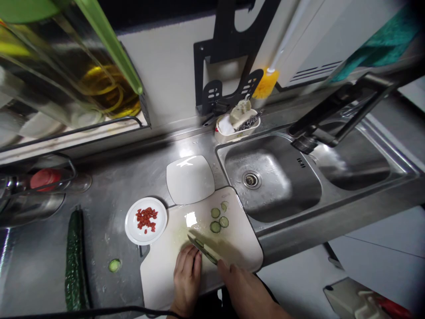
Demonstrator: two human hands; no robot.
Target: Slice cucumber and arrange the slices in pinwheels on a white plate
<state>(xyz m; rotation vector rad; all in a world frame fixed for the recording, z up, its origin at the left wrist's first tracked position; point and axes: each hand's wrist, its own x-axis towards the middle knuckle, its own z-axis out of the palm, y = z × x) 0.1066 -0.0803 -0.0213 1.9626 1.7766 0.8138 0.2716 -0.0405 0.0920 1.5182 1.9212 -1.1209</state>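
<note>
My right hand grips a kitchen knife by its handle, the blade low over the white cutting board. Beside the blade, my left hand is closed with its fingers curled down on the board, around a piece of cucumber that is mostly hidden. Thin green cucumber slices show along the blade. Farther up the board lie several loose cucumber slices. An uncut cucumber rests on the steel counter at left, with a cut cucumber end to its right.
A white plate with red berries overlaps the board's left edge; an empty square plate touches its far edge. At right is a double sink with a black faucet. A sponge holder stands behind. A black cable crosses the bottom left.
</note>
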